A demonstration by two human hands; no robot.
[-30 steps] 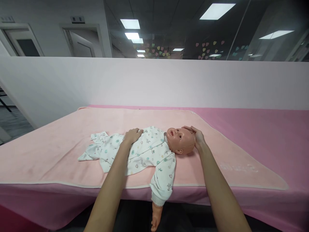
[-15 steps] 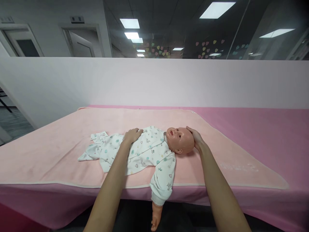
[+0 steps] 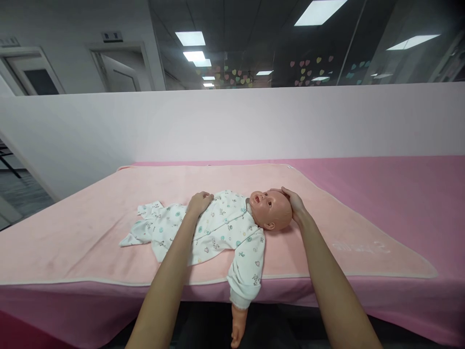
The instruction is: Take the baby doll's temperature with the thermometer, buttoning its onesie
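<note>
A baby doll (image 3: 227,223) lies on its back across a peach blanket, dressed in a white printed outfit, its head to the right. Its near arm hangs over the table's front edge. My left hand (image 3: 200,201) rests flat on the doll's middle, fingers pointing toward its far side. At the crown, my right hand (image 3: 293,203) cups the doll's head (image 3: 272,211), fingers curled round the far side of it. The doll's far arm is hidden behind its body, and no feet show at the outfit's leg ends.
The peach blanket (image 3: 94,208) covers much of a pink-covered table (image 3: 407,194). Behind it stands a white partition (image 3: 232,123), with dark glass and heart stickers above. Doors are at the far left.
The fingers of my right hand reach slightly further over the doll's head. My left hand stays on its middle. The camera view has tilted a little.
</note>
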